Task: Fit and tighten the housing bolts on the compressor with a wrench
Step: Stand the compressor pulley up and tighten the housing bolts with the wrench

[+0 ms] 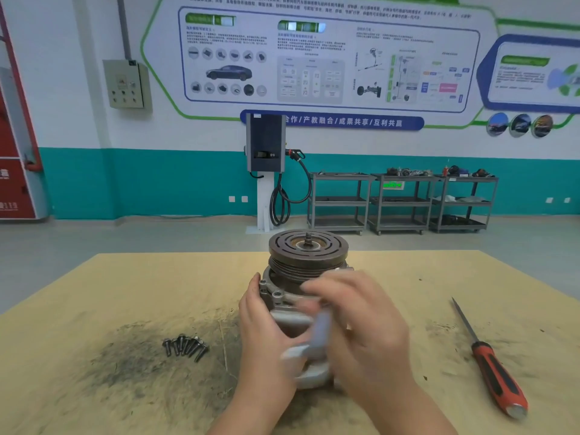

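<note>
At the middle of the tan board-covered table (pixel 125 293), the compressor (pixel 306 277) stood upright, its grooved pulley and slotted clutch plate uppermost with a short threaded shaft poking from the hub. The left hand (pixel 266 328) lay against the housing at 9 o'clock, thumb up beside a bolted flange ear and fingers curled round the body, gripping it. The right hand (pixel 361 324) was at 3 o'clock to 4 o'clock of the housing, smeared by motion; a pale blurred tool, apparently the wrench (pixel 317 337), crossed in front of the casting between the two hands, and whether the right fingers were clamped on it or merely alongside could not be told. A loose cluster of dark housing bolts (pixel 185 346) lay on a sooty smudge at 8 o'clock of the compressor, well apart from it. A screwdriver (pixel 489 362) with a red and black handle lay at 4 o'clock, near the table's right edge, blade pointing away. Beyond, at 12 o'clock, stood a charging post (pixel 266 146) and grey shelf carts (pixel 401 202) against a teal and white wall.
</note>
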### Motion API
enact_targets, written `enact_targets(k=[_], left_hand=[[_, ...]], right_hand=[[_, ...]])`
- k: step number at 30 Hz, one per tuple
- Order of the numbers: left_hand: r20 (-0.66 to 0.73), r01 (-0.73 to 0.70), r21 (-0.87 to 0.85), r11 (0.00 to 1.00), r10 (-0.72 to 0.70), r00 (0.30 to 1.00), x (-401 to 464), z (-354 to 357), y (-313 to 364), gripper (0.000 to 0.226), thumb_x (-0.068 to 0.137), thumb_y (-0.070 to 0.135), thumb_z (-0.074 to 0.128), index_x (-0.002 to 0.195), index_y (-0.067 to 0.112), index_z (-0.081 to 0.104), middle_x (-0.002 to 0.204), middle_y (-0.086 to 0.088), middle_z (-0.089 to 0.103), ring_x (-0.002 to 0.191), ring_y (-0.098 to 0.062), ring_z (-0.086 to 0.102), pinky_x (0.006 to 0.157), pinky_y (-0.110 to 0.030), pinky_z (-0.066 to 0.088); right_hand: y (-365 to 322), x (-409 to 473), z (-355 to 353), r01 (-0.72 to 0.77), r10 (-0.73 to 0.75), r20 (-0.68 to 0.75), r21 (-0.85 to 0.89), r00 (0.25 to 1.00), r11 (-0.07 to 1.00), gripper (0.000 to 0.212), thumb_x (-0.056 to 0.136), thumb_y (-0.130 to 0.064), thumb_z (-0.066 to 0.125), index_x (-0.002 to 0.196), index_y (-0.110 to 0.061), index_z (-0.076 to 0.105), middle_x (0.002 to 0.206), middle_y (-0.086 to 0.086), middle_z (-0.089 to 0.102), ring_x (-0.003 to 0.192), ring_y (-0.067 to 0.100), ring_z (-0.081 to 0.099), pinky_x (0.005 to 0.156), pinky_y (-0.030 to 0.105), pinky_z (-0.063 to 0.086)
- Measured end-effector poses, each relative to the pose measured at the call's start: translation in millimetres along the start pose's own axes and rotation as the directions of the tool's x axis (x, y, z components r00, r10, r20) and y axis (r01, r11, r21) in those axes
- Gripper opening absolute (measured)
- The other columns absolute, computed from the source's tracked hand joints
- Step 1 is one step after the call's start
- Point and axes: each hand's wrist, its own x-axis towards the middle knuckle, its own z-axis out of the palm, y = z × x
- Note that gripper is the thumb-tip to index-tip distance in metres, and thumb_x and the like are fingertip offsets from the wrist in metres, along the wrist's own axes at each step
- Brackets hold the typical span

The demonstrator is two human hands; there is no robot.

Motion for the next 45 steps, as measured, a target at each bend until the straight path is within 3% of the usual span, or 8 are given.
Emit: enact_targets(k=[6, 14, 23, 28, 32, 38, 42, 45], left_hand=[[0.123, -0.037, -0.01, 0.999, 0.038, 0.992, -5.3, -5.8, -2.5, 0.123, 0.051, 0.069, 0.077, 0.151, 0.038, 0.011, 0.13, 0.026, 0.022, 0.121, 0.01, 0.022, 0.106, -0.02, 0.021], [0.15, -0.028, -0.013, 1.0, 0.03, 0.988, -2.7, -9.2, 1.4, 0.122, 0.044, 0.074, 0.069, 0.148, 0.039, 0.016, 0.128, 0.025, 0.026, 0.122, 0.006, 0.028, 0.102, -0.017, 0.025], [0.172, -0.039, 0.004, 0.999, 0.038, 0.984, -1.1, -10.0, -0.3, 0.114, 0.05, 0.072, 0.075, 0.144, 0.045, 0.015, 0.127, 0.026, 0.026, 0.125, 0.002, 0.031, 0.102, -0.02, 0.028], [0.192, -0.023, 0.023, 0.999, 0.018, 0.981, 1.0, -11.4, 1.6, 0.115, 0.046, 0.076, 0.072, 0.141, 0.046, 0.016, 0.128, 0.024, 0.026, 0.129, -0.003, 0.032, 0.104, -0.023, 0.03], [0.187, -0.029, 0.044, 0.999, 0.02, 0.982, 1.6, -12.0, -1.2, 0.106, 0.052, 0.069, 0.079, 0.136, 0.047, 0.017, 0.131, 0.021, 0.028, 0.129, -0.003, 0.032, 0.105, -0.025, 0.03], [0.06, -0.096, 0.073, 0.993, 0.092, 0.994, 10.9, -6.6, -8.7, 0.065, 0.082, 0.0, 0.074, 0.13, 0.029, 0.041, 0.131, 0.002, 0.043, 0.128, -0.025, 0.045, 0.098, -0.016, 0.039], [0.158, -0.058, 0.046, 0.997, 0.05, 0.986, 4.0, -10.3, -2.8, 0.093, 0.066, 0.049, 0.084, 0.135, 0.039, 0.022, 0.133, 0.014, 0.031, 0.127, -0.006, 0.034, 0.105, -0.025, 0.032], [0.186, -0.039, 0.03, 0.999, 0.032, 0.982, 0.2, -11.6, 3.0, 0.102, 0.055, 0.063, 0.082, 0.127, 0.048, 0.012, 0.127, 0.023, 0.025, 0.126, 0.001, 0.028, 0.102, -0.021, 0.026]], right_hand=[[18.8, 12.2, -26.6, -0.465, 0.734, -0.153, 0.684, 0.662, 0.562, 0.018, 0.105, -0.015, 0.034, 0.105, -0.021, 0.052, 0.071, 0.002, 0.065, 0.055, 0.013, 0.053, 0.054, 0.021, 0.046], [34.6, 14.6, -27.4, -0.564, 0.85, 0.171, 0.808, 0.499, 0.169, 0.019, 0.104, -0.008, 0.033, 0.106, -0.007, 0.051, 0.067, 0.005, 0.065, 0.052, 0.013, 0.055, 0.048, 0.022, 0.046], [41.9, 14.1, -29.4, -0.58, 0.862, 0.164, 0.797, 0.479, 0.171, 0.017, 0.105, -0.012, 0.034, 0.1, -0.008, 0.05, 0.066, 0.004, 0.064, 0.053, 0.013, 0.056, 0.049, 0.023, 0.048], [38.3, 10.0, -25.1, -0.56, 0.798, 0.01, 0.717, 0.602, 0.414, 0.019, 0.106, -0.015, 0.033, 0.096, -0.011, 0.048, 0.068, 0.003, 0.066, 0.053, 0.015, 0.058, 0.051, 0.024, 0.048], [18.8, -12.3, -8.6, -0.214, 0.311, -0.266, 0.338, 0.912, 0.916, 0.015, 0.103, -0.031, 0.044, 0.096, -0.03, 0.057, 0.084, 0.002, 0.065, 0.066, 0.018, 0.063, 0.062, 0.028, 0.053], [7.6, -18.3, 8.3, 0.115, -0.111, 0.09, -0.032, 0.99, 0.993, 0.016, 0.09, -0.021, 0.068, 0.089, -0.006, 0.074, 0.09, 0.003, 0.067, 0.081, 0.017, 0.061, 0.071, 0.028, 0.051], [5.1, -7.9, -6.1, -0.062, 0.083, -0.096, 0.2, 0.992, 0.978, 0.022, 0.103, -0.037, 0.042, 0.096, -0.025, 0.06, 0.089, -0.003, 0.059, 0.076, 0.013, 0.059, 0.071, 0.022, 0.048], [7.2, 2.9, -15.6, -0.315, 0.519, -0.255, 0.555, 0.816, 0.769, 0.02, 0.103, -0.026, 0.037, 0.094, -0.032, 0.055, 0.075, -0.002, 0.062, 0.061, 0.015, 0.055, 0.059, 0.024, 0.046]])
